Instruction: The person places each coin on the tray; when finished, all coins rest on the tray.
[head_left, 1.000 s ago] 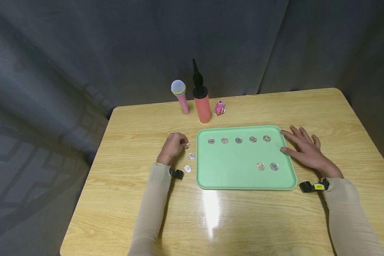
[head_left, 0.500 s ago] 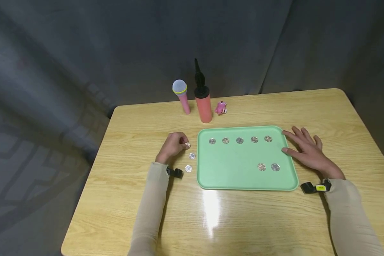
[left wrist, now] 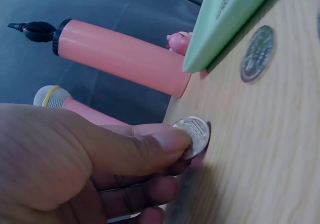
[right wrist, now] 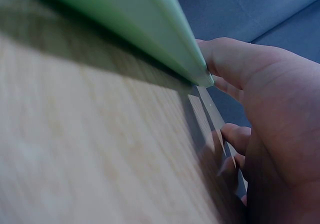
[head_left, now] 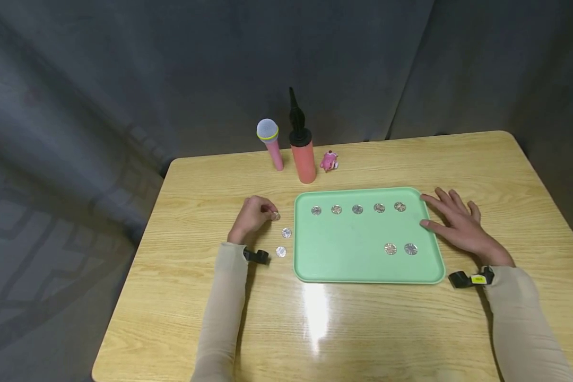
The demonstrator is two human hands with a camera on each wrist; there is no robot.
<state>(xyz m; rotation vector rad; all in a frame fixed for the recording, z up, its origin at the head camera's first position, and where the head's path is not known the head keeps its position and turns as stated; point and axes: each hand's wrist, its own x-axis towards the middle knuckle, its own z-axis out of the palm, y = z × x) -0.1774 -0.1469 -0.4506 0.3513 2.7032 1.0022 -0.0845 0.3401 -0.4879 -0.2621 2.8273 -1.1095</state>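
Observation:
My left hand (head_left: 251,216) pinches a silver coin (left wrist: 195,134) between thumb and finger, close over the table left of the green tray (head_left: 339,273). Two more coins lie on the wood beside the tray, one silver coin (head_left: 286,232) above another coin (head_left: 280,251). Inside the tray, several coins form a row along the far side, its leftmost coin (head_left: 317,210) near the corner. A pair sits lower right, a coin (head_left: 390,249) and a darker coin (head_left: 410,249). With fingers spread, my right hand (head_left: 458,225) rests its thumb and index finger at the tray's right rim.
Behind the tray stand a pink toy microphone (head_left: 274,151), a coral balloon pump (head_left: 304,163) with a black nozzle, and a small pink figurine (head_left: 329,161). The wooden table (head_left: 363,334) ends at a dark curtain (head_left: 353,69) at the back.
My left hand has drawn slightly left, away from the tray, with the pinched coin moving along. The right hand stays at the tray's rim, and the other coins keep their places.

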